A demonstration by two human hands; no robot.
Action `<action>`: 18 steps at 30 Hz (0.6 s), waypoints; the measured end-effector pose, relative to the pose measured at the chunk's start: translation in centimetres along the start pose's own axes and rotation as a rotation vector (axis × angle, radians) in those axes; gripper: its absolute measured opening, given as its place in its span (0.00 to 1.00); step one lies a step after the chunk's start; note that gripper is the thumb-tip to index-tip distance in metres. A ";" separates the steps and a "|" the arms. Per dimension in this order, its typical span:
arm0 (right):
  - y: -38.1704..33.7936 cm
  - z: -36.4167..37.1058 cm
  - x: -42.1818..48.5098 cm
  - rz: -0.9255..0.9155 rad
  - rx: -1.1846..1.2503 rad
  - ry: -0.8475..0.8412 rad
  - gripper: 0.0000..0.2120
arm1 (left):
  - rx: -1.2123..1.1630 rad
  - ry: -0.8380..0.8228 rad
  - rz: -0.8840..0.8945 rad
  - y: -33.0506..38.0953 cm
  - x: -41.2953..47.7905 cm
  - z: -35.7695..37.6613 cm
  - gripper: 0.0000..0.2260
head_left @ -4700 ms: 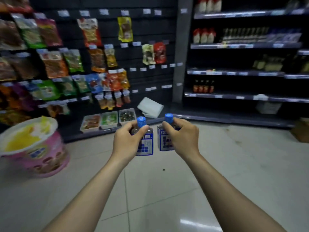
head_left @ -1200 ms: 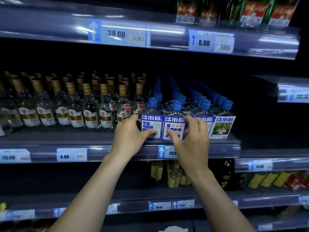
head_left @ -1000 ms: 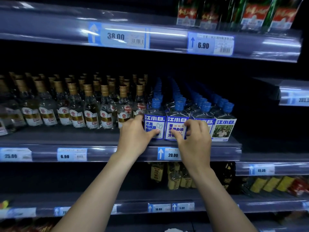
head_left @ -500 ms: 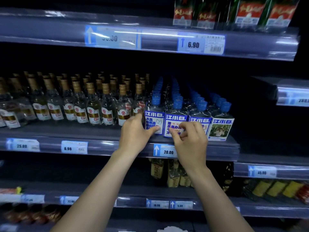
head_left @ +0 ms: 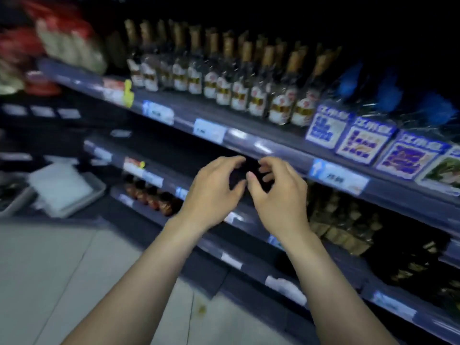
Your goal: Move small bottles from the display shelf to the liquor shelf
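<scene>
Both hands empty & clear of the shelf. Left hand (head_left: 214,192) and right hand (head_left: 278,195) hang side by side at frame centre, fingers loosely curled and half spread, thumbs nearly meeting — nothing held in either. View is tilted & motion-blurred.

Small blue-capped bottles (head_left: 368,143) stand upright in a front row on the liquor shelf (head_left: 249,143), up at about 2 o'clock from the hands, well apart from them; long axes vertical but leaning in frame w/ the camera tilt. Labels face out. Right hand is the nearer one. Gold-capped bottles (head_left: 239,95) fill the same shelf toward 12 o'clock, touching the blue row's left end.

Judgement: this pair looks placed; next move prob. a trip back to the display shelf — not identifiable here, so its direction can't be told. A grey tray (head_left: 64,192) w/ something white sits low at 9 o'clock, near the floor. Nothing in the hands' way.
</scene>
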State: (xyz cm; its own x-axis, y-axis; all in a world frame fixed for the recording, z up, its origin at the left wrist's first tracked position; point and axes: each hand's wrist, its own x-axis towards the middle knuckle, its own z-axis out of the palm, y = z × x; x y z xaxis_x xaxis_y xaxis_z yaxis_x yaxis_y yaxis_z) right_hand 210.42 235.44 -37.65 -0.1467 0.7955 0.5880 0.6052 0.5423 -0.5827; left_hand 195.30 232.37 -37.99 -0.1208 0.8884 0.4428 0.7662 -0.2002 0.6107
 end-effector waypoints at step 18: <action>-29.6 35.3 -32.3 -0.167 -0.111 -1.304 0.25 | 0.211 -0.123 -1.090 -30.6 -48.0 -28.7 0.27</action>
State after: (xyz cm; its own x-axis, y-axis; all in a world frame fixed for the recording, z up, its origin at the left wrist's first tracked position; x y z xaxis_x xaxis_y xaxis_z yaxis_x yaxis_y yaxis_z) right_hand 169.62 203.19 -59.22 -0.8290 0.4303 -0.3572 0.5577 0.6835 -0.4710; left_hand 159.52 183.99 -59.10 -0.7392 0.5831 -0.3369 0.3818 0.7750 0.5036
